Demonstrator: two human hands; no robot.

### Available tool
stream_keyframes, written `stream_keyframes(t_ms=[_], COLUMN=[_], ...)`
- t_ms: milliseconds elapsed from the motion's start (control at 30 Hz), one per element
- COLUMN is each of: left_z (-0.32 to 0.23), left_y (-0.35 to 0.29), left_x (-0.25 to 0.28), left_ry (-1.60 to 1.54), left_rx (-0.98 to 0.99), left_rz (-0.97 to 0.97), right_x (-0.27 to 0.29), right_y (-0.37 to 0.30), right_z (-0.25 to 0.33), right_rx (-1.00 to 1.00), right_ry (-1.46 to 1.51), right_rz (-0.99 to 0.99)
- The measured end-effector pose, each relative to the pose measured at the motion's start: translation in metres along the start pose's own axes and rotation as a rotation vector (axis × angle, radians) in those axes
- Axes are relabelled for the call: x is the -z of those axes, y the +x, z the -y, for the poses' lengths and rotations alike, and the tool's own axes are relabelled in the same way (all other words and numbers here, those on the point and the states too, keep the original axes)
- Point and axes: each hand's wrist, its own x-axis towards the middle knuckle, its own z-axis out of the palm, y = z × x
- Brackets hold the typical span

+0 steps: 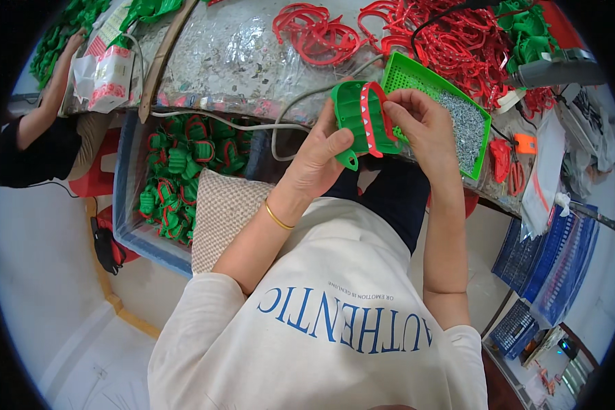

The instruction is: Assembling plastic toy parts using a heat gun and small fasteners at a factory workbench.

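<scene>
My left hand (319, 156) grips a green moulded plastic shell (348, 113), fingers behind it and thumb on its near edge. A small looped tab sticks out at the shell's lower corner. Across the shell's right part runs a curved red plastic strip (367, 123) with a row of white, tooth-like triangles. My right hand (427, 126) has thumb and fingertips pinched on the red strip's right side. The shell and strip are held together above the table's near edge; how firmly they are joined I cannot tell.
A bright green basket (486, 140) of small metal screws stands just right of my hands. Red strips (444, 44) are heaped behind. A blue crate (126, 198) of green-and-red pieces sits left, beside a checked cushion (219, 205). Scissors (516, 179) lie right; a co-worker's arm (51, 96) reaches in far left.
</scene>
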Motion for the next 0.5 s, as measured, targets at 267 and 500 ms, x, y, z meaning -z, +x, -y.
stream_keyframes(t_ms=[267, 500], left_z=[-0.002, -0.001], left_y=[-0.002, -0.003], left_x=[-0.004, -0.011], left_ry=[0.082, 0.196], left_rx=[-0.016, -0.049], left_rz=[-0.032, -0.074], right_x=[-0.008, -0.016], right_y=[-0.005, -0.012], right_z=[-0.007, -0.007], right_rx=[0.044, 0.076], right_ry=[0.006, -0.132], right_rz=[-0.051, -0.146])
